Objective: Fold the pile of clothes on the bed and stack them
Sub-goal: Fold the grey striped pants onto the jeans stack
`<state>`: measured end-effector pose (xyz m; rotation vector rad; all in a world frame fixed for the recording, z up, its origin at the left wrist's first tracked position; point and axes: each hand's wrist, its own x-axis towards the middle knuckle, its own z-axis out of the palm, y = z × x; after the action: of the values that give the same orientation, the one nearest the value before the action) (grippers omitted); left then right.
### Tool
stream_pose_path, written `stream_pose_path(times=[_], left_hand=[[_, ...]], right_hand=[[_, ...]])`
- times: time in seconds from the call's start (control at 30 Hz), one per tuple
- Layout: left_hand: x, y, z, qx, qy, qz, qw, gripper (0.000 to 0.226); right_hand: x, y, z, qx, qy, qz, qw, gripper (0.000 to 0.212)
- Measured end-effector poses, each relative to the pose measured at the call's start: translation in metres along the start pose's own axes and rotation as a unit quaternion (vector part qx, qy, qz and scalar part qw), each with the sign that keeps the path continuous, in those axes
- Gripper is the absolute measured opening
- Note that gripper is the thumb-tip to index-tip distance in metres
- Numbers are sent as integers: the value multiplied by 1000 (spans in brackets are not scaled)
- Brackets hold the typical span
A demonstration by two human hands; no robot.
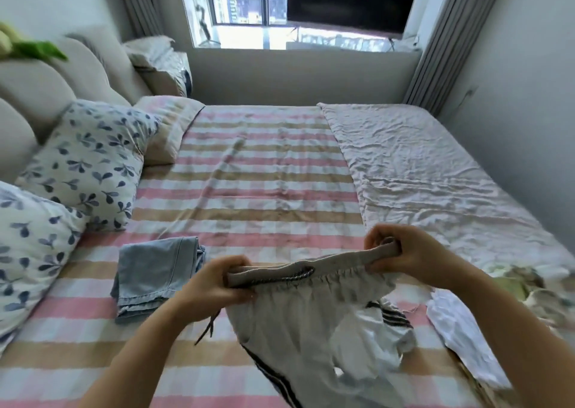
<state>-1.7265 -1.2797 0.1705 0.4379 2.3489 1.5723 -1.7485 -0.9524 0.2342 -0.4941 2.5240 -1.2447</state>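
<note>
Striped bed [255, 190] ahead, and the left hand [214, 286] and right hand [404, 252] each pinch a waistband end of the pale track pants [298, 323], stretched crosswise, legs hanging toward the person; folded jeans [155, 274] probably start the stack, nearer the left.

Two leaf-print pillows [90, 165] lean on a padded beige headboard [37, 93] (scalloped). A crumpled pale quilt [435, 171] covers the far right. A window [249, 0] and grey curtains [448, 43] stand beyond.
</note>
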Motion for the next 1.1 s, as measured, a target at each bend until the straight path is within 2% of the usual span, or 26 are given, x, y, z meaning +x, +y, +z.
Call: stream_pose_path(times=[0.1,0.2,0.3,0.37,0.57,0.67,0.73,0.93,1.1], left_hand=[[-6,59,-24,-66,5,36,997,32],[-11,109,-41,-101,-21,40,994,40],[-19,143,-50,-108,-54,34,992,33],[-24,156,-50,-99,-41,28,994,27],[-39,135,-38,-135,79,-39,987,22],[-47,115,-34,-173,127,-52,975,14],[-52,105,-31,-188,147,-47,970,13],[-62,90,-33,-194,179,-51,963,7],[-67,102,-48,-186,218,-14,958,19]], right_hand=[[-15,-38,-35,-20,44,-24,999,23],[-26,-75,-65,-55,94,-67,992,26],[-36,-100,-83,-78,121,-98,985,27],[-39,-108,-84,-79,127,-102,984,23],[-37,-91,-43,-27,125,-43,991,12],[-36,-80,-19,9,137,-25,990,16],[-34,-75,-5,18,142,-18,990,20],[-28,-63,21,-7,184,31,982,13],[-30,-73,11,175,186,44,966,21]])
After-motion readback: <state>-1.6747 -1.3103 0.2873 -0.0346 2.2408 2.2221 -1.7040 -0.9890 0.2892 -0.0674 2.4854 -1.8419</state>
